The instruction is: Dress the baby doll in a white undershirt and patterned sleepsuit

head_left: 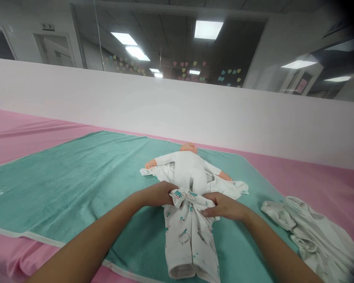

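A baby doll (189, 167) in a white undersuit lies on a teal blanket (76, 184), its head away from me and its arms spread out. Under its arms and body is a white printed baby romper (191, 236), whose legs stretch toward me. My left hand (160, 193) is closed on the folded upper edge of the romper's leg part. On the other side of that fold, my right hand (222, 206) pinches the cloth between thumb and fingers. The doll's legs are covered or hidden by the romper.
A crumpled white cloth (315, 236) lies at the right. Pink fabric (23, 127) surrounds the teal blanket. Behind the doll runs a low white wall (135, 106), topped by a large glass pane (177, 43) with heart stickers and reflected lights.
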{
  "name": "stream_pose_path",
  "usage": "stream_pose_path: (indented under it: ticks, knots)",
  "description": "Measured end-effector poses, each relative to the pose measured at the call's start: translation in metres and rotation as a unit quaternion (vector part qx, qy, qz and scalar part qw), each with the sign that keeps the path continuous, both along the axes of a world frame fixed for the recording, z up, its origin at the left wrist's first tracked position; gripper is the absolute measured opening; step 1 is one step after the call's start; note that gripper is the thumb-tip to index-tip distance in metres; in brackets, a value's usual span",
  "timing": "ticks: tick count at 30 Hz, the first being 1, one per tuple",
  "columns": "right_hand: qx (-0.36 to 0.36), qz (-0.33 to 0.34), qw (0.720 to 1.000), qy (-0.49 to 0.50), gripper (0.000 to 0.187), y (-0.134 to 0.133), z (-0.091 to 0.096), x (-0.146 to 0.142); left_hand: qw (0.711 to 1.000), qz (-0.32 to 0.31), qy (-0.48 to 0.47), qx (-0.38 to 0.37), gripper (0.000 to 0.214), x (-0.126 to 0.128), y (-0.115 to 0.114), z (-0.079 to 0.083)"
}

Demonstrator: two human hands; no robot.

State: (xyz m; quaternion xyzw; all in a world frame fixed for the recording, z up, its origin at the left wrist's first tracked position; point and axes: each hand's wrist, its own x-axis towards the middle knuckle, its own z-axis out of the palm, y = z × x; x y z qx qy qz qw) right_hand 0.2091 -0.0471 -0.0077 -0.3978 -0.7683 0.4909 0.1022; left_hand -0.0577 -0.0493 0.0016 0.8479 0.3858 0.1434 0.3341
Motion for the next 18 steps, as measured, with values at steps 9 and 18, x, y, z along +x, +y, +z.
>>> stream_pose_path:
  ticks: [9,18]
  knots:
    - [-0.018,-0.002,1.0,0.001,0.039,0.0002,0.0004,-0.0003,1.0,0.004,0.006,-0.001,0.012,0.0008,-0.0011,0.0024]
    - [-0.021,0.011,1.0,0.008,0.036,-0.0013,0.0028,-0.0006,1.0,-0.001,0.011,0.007,0.014,0.0006,0.0,0.0003]
